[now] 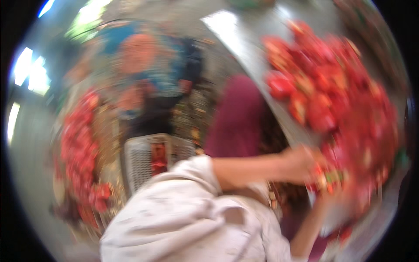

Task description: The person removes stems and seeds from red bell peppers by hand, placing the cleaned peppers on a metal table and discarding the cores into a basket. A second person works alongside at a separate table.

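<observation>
Strong blur covers the head view. My left hand (309,165) reaches across to the near edge of a metal table (248,55). Close beside it, my right hand (340,199) comes up from below. Between both hands is a red piece with some green and pale parts (332,178), probably a red pepper; which hand grips it cannot be made out. A large heap of red peppers (322,111), some showing orange or pale patches, lies on the table just beyond my hands. My fingers are too blurred to tell their shape.
A person in patterned blue and orange clothes (140,62) is at the upper left. Another long red heap (78,147) lies at the far left. A pale plastic crate (140,160) with red pieces stands beside me. Scraps litter the floor (196,108).
</observation>
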Demonstrator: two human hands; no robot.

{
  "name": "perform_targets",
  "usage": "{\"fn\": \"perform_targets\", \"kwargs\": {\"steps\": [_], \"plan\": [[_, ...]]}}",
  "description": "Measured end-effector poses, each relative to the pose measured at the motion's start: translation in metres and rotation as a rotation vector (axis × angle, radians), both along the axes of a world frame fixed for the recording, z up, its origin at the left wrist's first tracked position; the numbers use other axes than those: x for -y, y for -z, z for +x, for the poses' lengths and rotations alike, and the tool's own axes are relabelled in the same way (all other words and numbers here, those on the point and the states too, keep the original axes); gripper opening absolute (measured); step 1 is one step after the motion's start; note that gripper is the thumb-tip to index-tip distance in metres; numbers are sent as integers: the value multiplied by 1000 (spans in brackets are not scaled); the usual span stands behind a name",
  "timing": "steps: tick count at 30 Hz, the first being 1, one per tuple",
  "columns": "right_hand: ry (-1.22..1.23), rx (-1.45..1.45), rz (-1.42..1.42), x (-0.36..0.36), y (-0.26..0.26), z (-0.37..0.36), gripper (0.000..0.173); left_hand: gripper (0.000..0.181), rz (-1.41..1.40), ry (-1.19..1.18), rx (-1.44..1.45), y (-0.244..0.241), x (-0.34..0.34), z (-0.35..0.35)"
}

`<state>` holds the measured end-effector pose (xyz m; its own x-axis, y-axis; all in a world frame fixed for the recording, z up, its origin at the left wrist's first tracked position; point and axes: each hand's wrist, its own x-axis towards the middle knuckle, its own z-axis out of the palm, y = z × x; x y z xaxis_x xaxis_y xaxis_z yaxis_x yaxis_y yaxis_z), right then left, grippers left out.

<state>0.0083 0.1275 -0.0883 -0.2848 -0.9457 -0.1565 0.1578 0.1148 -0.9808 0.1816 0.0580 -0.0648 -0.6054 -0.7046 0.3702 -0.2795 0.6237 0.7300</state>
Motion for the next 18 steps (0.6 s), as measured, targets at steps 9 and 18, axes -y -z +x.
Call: {"fn": "perform_targets", "kwargs": {"steps": [9,18], "plan": [[-88,474,-26,8,-25,-12,53,26,872,-145,-262,-26,-5,-6],[-1,-32,37,-5,-27,23,35,49,-300,-19,178,-61,0,-12]]}}
